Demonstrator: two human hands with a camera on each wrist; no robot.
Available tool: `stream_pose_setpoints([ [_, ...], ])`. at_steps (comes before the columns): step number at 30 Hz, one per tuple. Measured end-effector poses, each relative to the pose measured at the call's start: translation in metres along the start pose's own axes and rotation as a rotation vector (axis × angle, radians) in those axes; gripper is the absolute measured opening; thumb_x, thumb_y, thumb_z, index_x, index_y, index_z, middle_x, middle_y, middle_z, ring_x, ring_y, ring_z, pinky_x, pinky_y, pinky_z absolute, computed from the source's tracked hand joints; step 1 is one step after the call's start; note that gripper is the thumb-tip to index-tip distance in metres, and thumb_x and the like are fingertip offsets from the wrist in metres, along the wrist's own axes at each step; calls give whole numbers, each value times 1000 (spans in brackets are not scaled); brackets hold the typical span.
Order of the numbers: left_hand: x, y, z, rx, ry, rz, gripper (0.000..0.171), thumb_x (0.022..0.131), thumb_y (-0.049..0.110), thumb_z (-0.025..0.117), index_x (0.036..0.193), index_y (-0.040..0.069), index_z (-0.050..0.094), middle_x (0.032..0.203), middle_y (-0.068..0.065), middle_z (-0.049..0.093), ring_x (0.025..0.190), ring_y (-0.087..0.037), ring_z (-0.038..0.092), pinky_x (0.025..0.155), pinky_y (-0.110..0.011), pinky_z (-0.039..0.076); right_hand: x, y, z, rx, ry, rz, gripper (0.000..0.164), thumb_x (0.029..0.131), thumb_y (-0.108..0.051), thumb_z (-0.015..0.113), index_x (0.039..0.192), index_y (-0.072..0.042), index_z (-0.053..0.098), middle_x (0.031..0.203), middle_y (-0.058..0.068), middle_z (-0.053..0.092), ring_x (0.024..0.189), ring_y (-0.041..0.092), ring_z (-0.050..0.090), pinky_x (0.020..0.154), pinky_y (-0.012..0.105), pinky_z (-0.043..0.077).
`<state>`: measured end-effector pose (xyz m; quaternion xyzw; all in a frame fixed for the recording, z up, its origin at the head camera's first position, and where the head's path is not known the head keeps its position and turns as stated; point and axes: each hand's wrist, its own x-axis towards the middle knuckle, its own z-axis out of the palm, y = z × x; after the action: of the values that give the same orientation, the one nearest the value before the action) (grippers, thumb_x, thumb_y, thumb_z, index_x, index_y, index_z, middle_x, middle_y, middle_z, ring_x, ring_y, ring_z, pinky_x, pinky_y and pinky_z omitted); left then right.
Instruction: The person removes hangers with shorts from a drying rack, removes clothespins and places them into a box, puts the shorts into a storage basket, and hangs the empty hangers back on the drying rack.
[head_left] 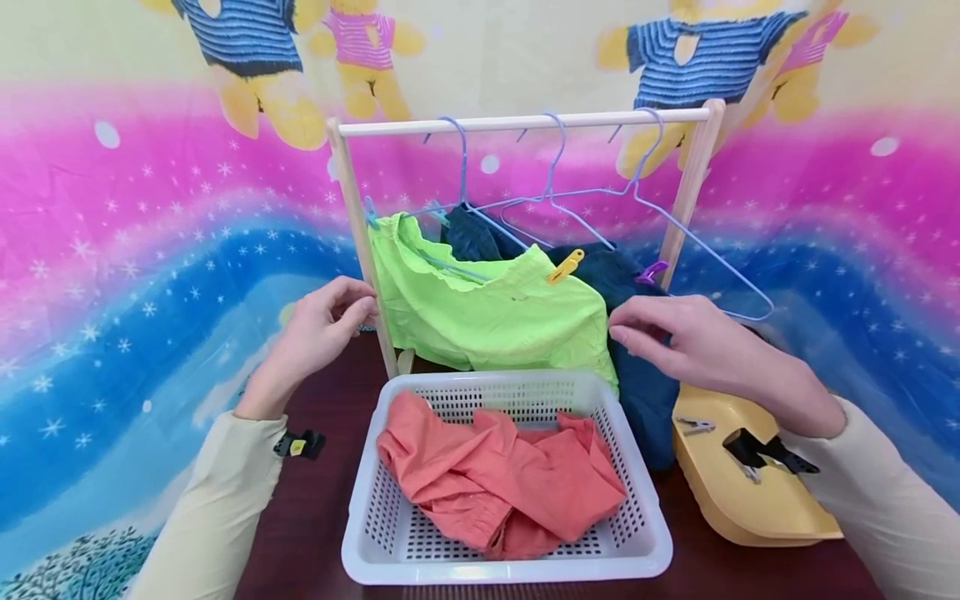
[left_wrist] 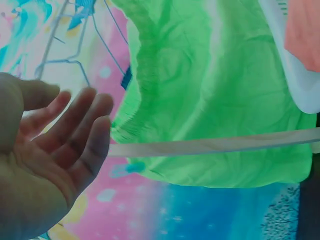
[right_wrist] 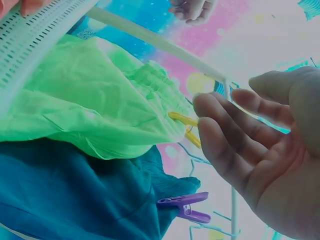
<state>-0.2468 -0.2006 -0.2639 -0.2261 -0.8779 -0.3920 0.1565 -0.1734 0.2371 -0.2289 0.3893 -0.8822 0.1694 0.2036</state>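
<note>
My left hand [head_left: 322, 325] hovers beside the left post of a small wooden clothes rack, fingers loosely bent and nothing in them. Near the right edge of a lime-green elastic-waisted garment [head_left: 495, 317], my right hand [head_left: 667, 329] is likewise empty, fingers relaxed. The green garment hangs from a blue wire hanger [head_left: 462, 167]. A yellow clothespin [head_left: 566, 267] clips its right waist corner and a teal clothespin [head_left: 371, 212] the left. Behind it hangs a dark blue garment [head_left: 648, 400], with a purple clothespin [right_wrist: 185, 205] at its top corner in the right wrist view.
In front of the rack [head_left: 517, 124] stands a white perforated basket [head_left: 510, 572] holding a crumpled coral garment [head_left: 517, 475]. A yellow tray [head_left: 712, 479] with loose clothespins [head_left: 697, 426] lies at right, partly under my right forearm. A bare hanger [head_left: 701, 242] hangs at the rail's right end.
</note>
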Motion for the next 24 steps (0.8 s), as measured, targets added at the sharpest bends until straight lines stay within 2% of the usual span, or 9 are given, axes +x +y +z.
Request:
stream_pose_setpoints([
  [4, 3, -13, 3, -37, 87, -46, 30, 103, 25, 50, 121, 3, 58, 105, -15, 69, 82, 0, 65, 66, -20, 50, 10, 2, 0, -45, 49, -15, 24, 88, -5, 70, 110, -13, 67, 84, -10, 63, 70, -1, 50, 62, 18, 48],
  [7, 7, -23, 7, -33, 151, -74, 35, 103, 30, 49, 125, 3, 55, 108, -14, 67, 90, -9, 66, 73, -23, 50, 18, 5, 0, -85, 45, 16, 22, 90, -7, 68, 112, -11, 67, 87, -6, 65, 73, 2, 55, 64, 23, 52],
  [12, 16, -38, 11, -52, 216, -163, 41, 102, 35, 49, 132, 7, 49, 123, -15, 60, 113, -28, 59, 95, -42, 47, 31, 11, 3, -129, -25, 125, 26, 95, -15, 63, 120, -7, 62, 101, 5, 69, 84, 14, 65, 74, 38, 57],
  [16, 25, -46, 15, -101, 239, -197, 45, 102, 35, 50, 137, 6, 44, 134, -18, 54, 126, -34, 52, 106, -50, 41, 39, 16, 5, -134, -83, 199, 32, 99, -21, 59, 126, -5, 58, 110, 12, 68, 90, 22, 67, 79, 45, 56],
  [21, 36, -51, 24, -132, 243, -195, 52, 102, 35, 51, 143, 5, 38, 140, -20, 51, 131, -37, 50, 106, -52, 42, 47, 20, 11, -113, -132, 278, 39, 100, -25, 56, 133, -5, 53, 116, 14, 67, 96, 25, 68, 82, 45, 57],
  [24, 40, -52, 29, -126, 245, -210, 54, 102, 35, 50, 146, 7, 36, 141, -20, 51, 131, -36, 50, 105, -51, 43, 52, 23, 15, -98, -147, 292, 44, 101, -28, 54, 137, -4, 49, 117, 14, 67, 96, 24, 67, 81, 44, 56],
])
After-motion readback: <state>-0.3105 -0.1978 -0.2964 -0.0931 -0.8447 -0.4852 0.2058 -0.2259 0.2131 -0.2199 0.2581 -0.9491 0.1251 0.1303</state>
